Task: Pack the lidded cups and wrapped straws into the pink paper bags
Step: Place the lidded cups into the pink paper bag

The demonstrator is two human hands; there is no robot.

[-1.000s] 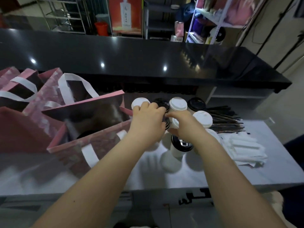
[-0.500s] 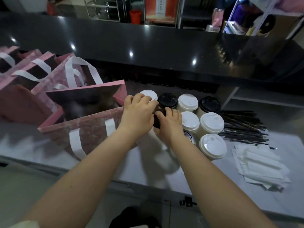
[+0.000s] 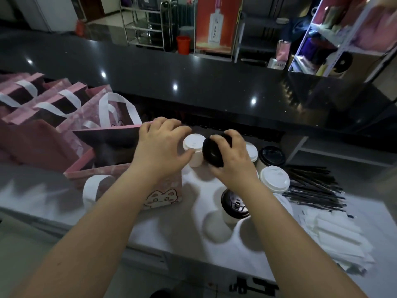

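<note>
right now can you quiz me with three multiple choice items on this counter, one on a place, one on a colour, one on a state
1. Where do the black straws lie?
A. right of the cups
B. inside a bag
C. left of the bags

2. What colour is the lid under the right hand?
A. white
B. black
C. pink

3. How does the nearest pink bag stand?
A. folded flat
B. taped shut
C. open at the top

Answers: 1 A, the straws are spread on the counter beside the cups. 2 B, the right hand grips a tilted black-lidded cup. 3 C, its dark inside shows.
</note>
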